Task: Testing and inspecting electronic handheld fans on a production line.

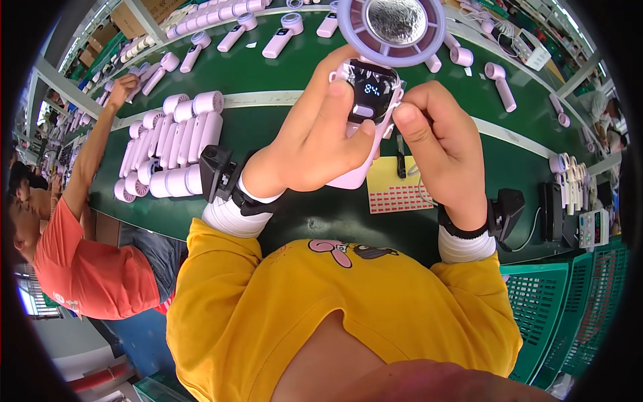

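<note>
My left hand (311,137) is wrapped around a pale purple handheld fan (351,175), its thumb beside the front screen. The fan's round head (347,27) points up and away, with a silvery disc at its centre. Lit digits show on the dark screen (372,86). My right hand (447,144) is pinched against the fan's right side; what its fingertips hold is mostly hidden. A thin pale cable (420,187) loops out below that palm. Beneath the hands lie a yellow sheet (385,181) with rows of small red marks and a black pen (401,157).
Stacked purple fans (177,137) stand left on the green table (295,224). More fans (284,37) lie along the far strip. At right are a small meter box (593,228) and green crates (536,295). A co-worker in a red shirt (100,268) reaches forward at left.
</note>
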A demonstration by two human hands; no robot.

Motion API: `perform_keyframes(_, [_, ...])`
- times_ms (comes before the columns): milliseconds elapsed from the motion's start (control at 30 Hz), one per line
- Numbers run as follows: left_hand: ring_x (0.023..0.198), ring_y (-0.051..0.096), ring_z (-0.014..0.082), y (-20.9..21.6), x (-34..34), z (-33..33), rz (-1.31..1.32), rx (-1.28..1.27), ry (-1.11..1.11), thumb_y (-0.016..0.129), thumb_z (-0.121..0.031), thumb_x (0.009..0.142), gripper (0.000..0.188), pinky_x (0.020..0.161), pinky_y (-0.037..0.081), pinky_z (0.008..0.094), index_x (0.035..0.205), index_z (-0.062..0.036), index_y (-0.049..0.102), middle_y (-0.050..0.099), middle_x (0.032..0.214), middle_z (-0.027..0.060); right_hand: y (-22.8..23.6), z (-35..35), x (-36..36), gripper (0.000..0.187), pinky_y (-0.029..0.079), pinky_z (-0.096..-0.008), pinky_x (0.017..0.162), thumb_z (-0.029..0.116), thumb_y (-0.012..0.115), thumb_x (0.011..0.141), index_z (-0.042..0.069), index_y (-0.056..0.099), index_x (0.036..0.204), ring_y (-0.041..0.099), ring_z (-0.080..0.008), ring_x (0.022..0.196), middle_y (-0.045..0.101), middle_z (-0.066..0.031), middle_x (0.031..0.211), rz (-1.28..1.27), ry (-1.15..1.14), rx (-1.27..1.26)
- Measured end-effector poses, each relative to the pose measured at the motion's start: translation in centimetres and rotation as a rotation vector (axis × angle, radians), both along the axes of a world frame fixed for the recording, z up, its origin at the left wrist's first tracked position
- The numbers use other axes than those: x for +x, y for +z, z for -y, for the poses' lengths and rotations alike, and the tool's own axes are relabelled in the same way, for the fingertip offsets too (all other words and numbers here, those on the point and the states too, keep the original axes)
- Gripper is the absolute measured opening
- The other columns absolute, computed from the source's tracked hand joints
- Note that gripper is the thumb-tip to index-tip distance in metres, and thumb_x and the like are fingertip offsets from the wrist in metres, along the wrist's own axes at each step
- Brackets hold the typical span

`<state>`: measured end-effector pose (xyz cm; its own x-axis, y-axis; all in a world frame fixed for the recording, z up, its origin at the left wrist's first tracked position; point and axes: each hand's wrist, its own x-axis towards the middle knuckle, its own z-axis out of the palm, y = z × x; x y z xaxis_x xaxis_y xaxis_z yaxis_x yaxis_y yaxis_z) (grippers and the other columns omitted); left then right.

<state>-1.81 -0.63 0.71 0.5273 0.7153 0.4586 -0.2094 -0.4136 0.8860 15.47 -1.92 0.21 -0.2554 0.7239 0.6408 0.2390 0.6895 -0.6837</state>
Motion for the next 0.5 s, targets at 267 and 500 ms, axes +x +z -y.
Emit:
perform_keyframes(267, [0.058, 0.053, 0.0182, 0.0, 0.8, 0.6, -0.039, 0.156, 0.116, 0.036, -0.011, 0.08, 0.045, 0.054, 0.047, 0.0282, 0.121, 0.0054, 0.024, 0.052, 0.086, 0.0146, 0.8, 0.6, 0.6, 0.012, 0.034, -0.0172, 0.051, 0.012, 0.057, 0.083, 0.0, 0.056, 0.083, 0.043, -0.0025, 0.058, 0.054, 0.0, 0.068, -0.058, 0.079, -0.188])
perform_keyframes(500, [0.063, 0.05, 0.0167, 2.5, -2.3, 1.8, 0.321, -0.124, -0.088, 0.036, -0.007, 0.079, 0.041, 0.053, 0.045, 0.027, 0.117, 0.005, 0.029, 0.045, 0.094, 0.0144, 2.1, 1.0, 2.0, 0.01, 0.031, -0.0146, 0.052, 0.008, 0.057, 0.082, -0.001, 0.058, 0.086, 0.041, -0.0013, 0.06, 0.054, 0.0033, 0.072, -0.281, -0.165, -0.014])
